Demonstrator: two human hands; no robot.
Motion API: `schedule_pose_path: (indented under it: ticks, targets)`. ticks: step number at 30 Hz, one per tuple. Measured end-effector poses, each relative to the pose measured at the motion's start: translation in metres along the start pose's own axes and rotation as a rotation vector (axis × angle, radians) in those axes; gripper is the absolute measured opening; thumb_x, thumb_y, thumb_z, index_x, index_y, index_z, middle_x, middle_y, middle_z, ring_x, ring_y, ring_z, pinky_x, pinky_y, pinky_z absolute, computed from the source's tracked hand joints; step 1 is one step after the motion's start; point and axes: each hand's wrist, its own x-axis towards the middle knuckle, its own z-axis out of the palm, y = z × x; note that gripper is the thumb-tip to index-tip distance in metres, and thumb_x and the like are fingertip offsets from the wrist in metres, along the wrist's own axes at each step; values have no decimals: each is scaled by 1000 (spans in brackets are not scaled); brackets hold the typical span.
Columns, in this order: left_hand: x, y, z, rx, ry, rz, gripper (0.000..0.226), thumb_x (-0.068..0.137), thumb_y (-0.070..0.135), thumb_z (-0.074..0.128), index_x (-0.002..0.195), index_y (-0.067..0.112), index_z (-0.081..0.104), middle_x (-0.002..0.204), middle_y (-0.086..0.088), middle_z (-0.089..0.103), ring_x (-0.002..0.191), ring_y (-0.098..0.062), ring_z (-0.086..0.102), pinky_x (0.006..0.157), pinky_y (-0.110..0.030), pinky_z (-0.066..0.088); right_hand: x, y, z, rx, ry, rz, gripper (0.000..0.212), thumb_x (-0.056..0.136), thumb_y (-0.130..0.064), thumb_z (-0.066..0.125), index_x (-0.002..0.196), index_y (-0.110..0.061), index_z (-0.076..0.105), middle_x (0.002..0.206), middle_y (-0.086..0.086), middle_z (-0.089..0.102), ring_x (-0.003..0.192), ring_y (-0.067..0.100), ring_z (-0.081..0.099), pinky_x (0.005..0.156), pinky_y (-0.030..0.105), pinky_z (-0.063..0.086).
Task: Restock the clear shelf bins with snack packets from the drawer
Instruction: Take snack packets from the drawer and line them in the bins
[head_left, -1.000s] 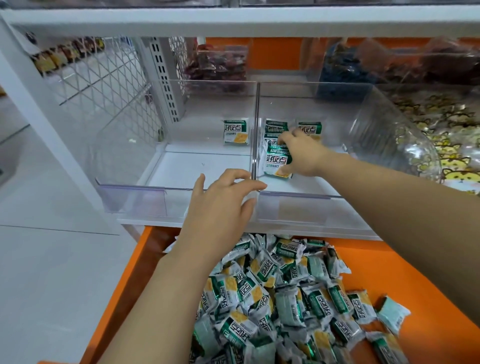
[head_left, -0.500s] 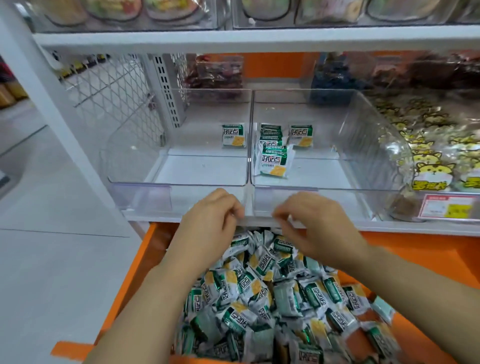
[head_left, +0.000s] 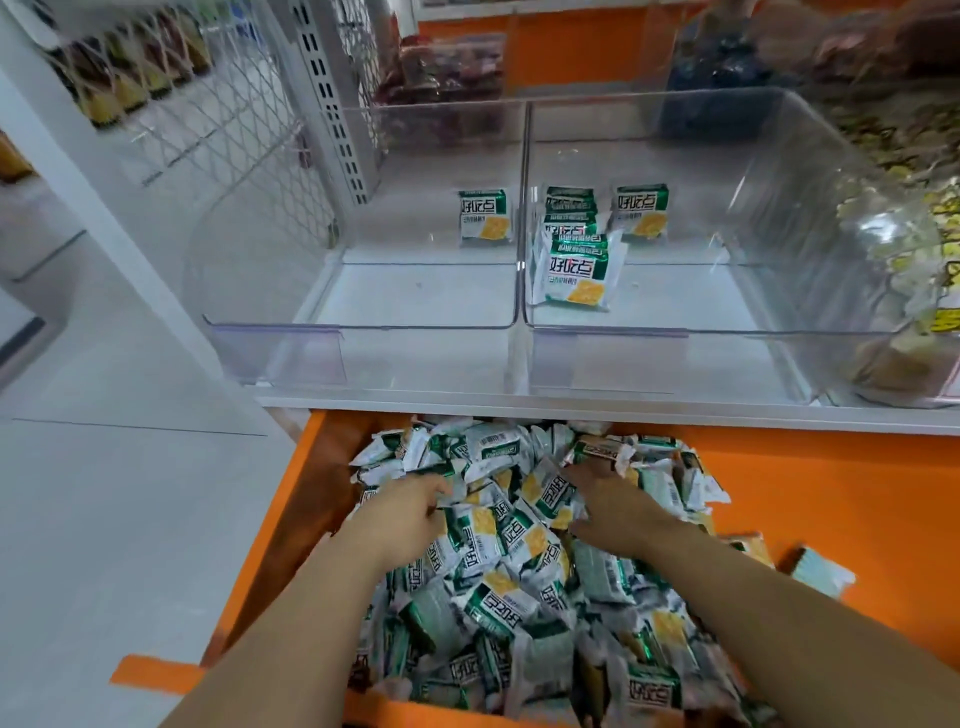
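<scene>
An open orange drawer (head_left: 831, 493) below the shelf holds a heap of green-and-white snack packets (head_left: 519, 603). My left hand (head_left: 400, 512) lies on the heap's left side and my right hand (head_left: 615, 506) on its upper middle. Both sets of fingertips dig in among the packets, so any hold is hidden. Above stand two clear shelf bins. The left bin (head_left: 363, 328) has one packet (head_left: 483, 218) standing at its back. The right bin (head_left: 675, 332) holds several packets, with a front packet (head_left: 576, 270) leaning against those behind and another packet (head_left: 640, 210) beside them.
A loose packet (head_left: 821, 571) lies apart on the drawer floor at the right. A neighbouring bin with yellow-printed snacks (head_left: 930, 270) stands to the right. White wire mesh and a slotted upright (head_left: 332, 98) stand left of the bins, with pale floor (head_left: 104, 519) beyond.
My right hand left a packet in the right bin and came down. Both hands dropped from the bins' front edge into the drawer's heap.
</scene>
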Motion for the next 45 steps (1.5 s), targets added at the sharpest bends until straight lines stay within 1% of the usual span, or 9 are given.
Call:
schedule_pose_path:
  ticks: [3, 6, 11, 14, 17, 25, 28, 36, 45]
  targets:
    - [10, -7, 10, -13, -33, -39, 49, 100, 21, 45, 146, 19, 30, 135, -15, 52, 102, -27, 61, 86, -37, 50, 11, -2, 13, -21, -7, 13, 82, 92, -27, 58, 153, -29, 4, 161, 5, -5, 144, 30, 22, 110, 48, 33]
    - [17, -11, 18, -20, -51, -57, 50, 101, 21, 42, 149, 20, 27, 140, -14, 47, 107, -26, 59, 86, -34, 49, 15, -4, 22, 0, -7, 4, 76, 93, -25, 56, 153, -25, 10, 161, 3, 0, 146, 29, 12, 114, 46, 29]
    - [19, -15, 33, 6, -61, -82, 58, 96, 16, 49, 149, 22, 25, 127, -9, 57, 96, -20, 57, 75, -27, 44, 13, -8, 29, 114, 229, 31, 41, 94, -22, 54, 134, -17, 48, 141, 6, 41, 131, 22, 38, 101, 31, 40]
    - [22, -17, 41, -2, -33, -98, 66, 93, 13, 53, 150, 22, 21, 123, -9, 58, 103, -23, 57, 81, -30, 45, 9, -13, 28, 129, 259, 80, 52, 93, -24, 57, 140, -20, 34, 137, 7, 44, 121, 23, 49, 90, 31, 45]
    - [25, -19, 42, 48, -11, -101, 72, 91, 13, 57, 151, 25, 18, 140, -9, 44, 120, -27, 51, 95, -35, 45, 8, -13, 26, 44, 204, 88, 69, 93, -24, 57, 149, -27, 17, 138, 10, 46, 119, 26, 52, 90, 36, 48]
    - [30, -19, 47, 191, -14, -112, 66, 87, 5, 55, 142, 36, 36, 137, -3, 40, 109, -26, 58, 89, -39, 51, 8, -13, 28, 96, 116, 115, 36, 89, -10, 54, 124, -14, 49, 134, 9, 34, 98, 24, 56, 80, 32, 49]
    - [30, -18, 47, 226, 8, -103, 67, 85, -2, 50, 141, 35, 37, 128, -4, 45, 103, -26, 60, 83, -38, 51, 9, -17, 25, 137, 91, 115, 32, 88, -13, 60, 117, -14, 47, 122, 9, 47, 83, 19, 55, 73, 29, 48]
    - [21, 0, 40, 358, 41, -109, 54, 88, 0, 54, 134, 23, 40, 137, -7, 41, 112, -31, 56, 88, -43, 46, 1, -28, -3, 33, 61, 77, 48, 86, -11, 57, 131, -20, 45, 114, 8, 64, 96, 24, 63, 71, 27, 50]
    - [-19, 28, -4, 199, 18, -27, 48, 91, 26, 60, 133, 17, 39, 121, -9, 58, 101, -25, 60, 74, -29, 45, -64, -57, -66, 174, 45, -82, 48, 87, -19, 65, 133, -19, 49, 134, 2, 55, 121, 14, 52, 100, 27, 43]
